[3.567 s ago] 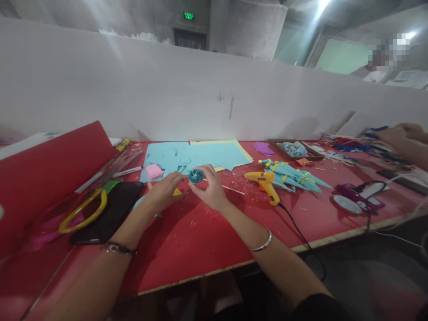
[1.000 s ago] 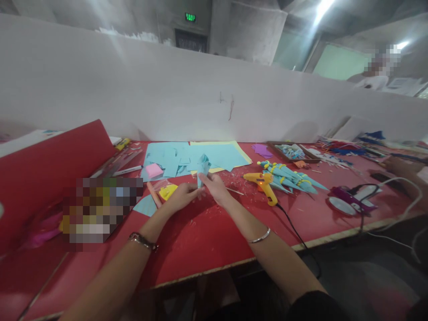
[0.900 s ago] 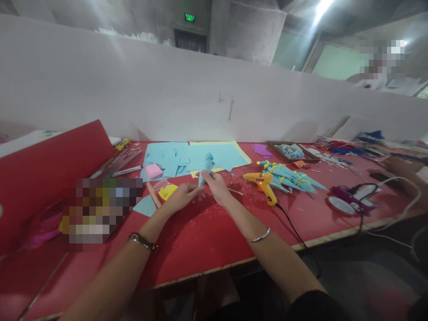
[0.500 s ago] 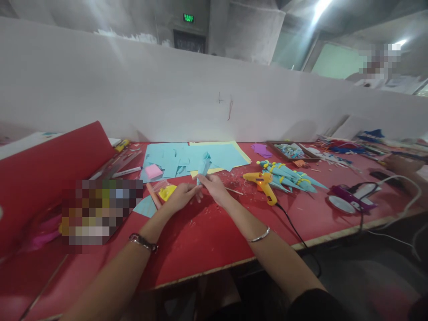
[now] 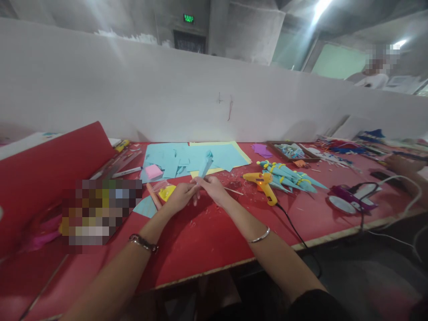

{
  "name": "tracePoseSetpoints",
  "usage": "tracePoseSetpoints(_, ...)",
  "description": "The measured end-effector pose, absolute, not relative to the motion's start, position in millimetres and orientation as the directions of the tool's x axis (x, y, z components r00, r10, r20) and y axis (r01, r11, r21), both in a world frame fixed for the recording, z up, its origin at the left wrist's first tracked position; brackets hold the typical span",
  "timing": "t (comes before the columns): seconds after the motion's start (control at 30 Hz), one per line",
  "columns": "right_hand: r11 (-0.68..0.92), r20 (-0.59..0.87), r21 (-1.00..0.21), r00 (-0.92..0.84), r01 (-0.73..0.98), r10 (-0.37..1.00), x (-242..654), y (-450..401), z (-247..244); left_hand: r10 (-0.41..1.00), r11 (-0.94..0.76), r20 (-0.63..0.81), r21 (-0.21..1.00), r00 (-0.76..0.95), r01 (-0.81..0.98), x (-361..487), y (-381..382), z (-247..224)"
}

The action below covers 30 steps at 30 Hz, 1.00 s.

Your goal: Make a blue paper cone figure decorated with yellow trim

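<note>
Between my hands is a rolled light-blue paper cone (image 5: 206, 163), its wider end tipped up and away from me. My right hand (image 5: 214, 189) pinches the narrow lower end. The fingers of my left hand (image 5: 185, 195) are closed at the same end, touching the right fingertips; the tip itself is hidden. Beyond the cone lie light-blue paper sheets (image 5: 227, 154) with cut pieces on them. To the right rests a yellow hot glue gun (image 5: 262, 179), and past it a pile of blue paper cones (image 5: 290, 174) with yellow trim.
A pink paper block (image 5: 153, 171) and yellow item (image 5: 166, 192) sit left of my hands. A brown tray (image 5: 294, 152) of small pieces stands at the back right, near a purple device (image 5: 354, 199) with cables. Another person's hand (image 5: 399, 167) is at the far right.
The paper cone has turned slightly, its wide end tilting right and up a little. My fingers have shifted slightly at its narrow end. The table things stay put.
</note>
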State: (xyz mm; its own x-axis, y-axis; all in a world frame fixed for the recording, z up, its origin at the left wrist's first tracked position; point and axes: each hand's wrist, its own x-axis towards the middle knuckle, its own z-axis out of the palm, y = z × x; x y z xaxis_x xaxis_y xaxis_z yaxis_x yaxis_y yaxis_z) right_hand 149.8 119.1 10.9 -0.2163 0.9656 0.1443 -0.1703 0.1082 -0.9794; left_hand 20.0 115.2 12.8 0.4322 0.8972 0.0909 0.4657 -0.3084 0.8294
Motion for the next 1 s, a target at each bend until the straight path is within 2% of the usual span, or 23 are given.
tracePoseSetpoints(0.33,0.136,0.163,-0.979,-0.179,-0.153,0.970,150.3,117.8,12.5,0.847,-0.414,0.145,0.784,0.511,0.463,20.8,113.2,14.9)
tracePoseSetpoints(0.53,0.155,0.181,-0.980,-0.231,-0.125,0.956,151.2,117.4,13.7,0.855,-0.415,0.164,0.785,0.491,0.460,19.6,114.2,13.8)
tracePoseSetpoints(0.67,0.167,0.186,-0.981,-0.231,-0.100,0.955,150.1,118.3,11.1,0.863,-0.438,0.186,0.740,0.470,0.511,19.8,113.6,15.3)
tracePoseSetpoints(0.73,0.204,0.215,-0.976,-0.229,-0.071,0.949,149.9,119.2,9.1,0.879,-0.424,0.185,0.725,0.439,0.544,19.3,113.2,15.5)
tracePoseSetpoints(0.83,0.344,0.332,-0.939,-0.207,0.024,0.920,150.9,120.6,7.7,0.921,-0.368,0.182,0.697,0.345,0.616,17.1,113.3,15.1)
tracePoseSetpoints(0.93,0.447,0.417,-0.886,-0.212,0.123,0.884,152.7,120.9,9.4,0.908,-0.418,0.306,0.639,0.286,0.645,14.7,114.2,15.4)
tracePoseSetpoints(1.0,0.459,0.419,-0.877,-0.242,0.142,0.875,153.6,120.0,10.8,0.859,-0.509,0.418,0.629,0.296,0.588,13.9,114.3,16.7)
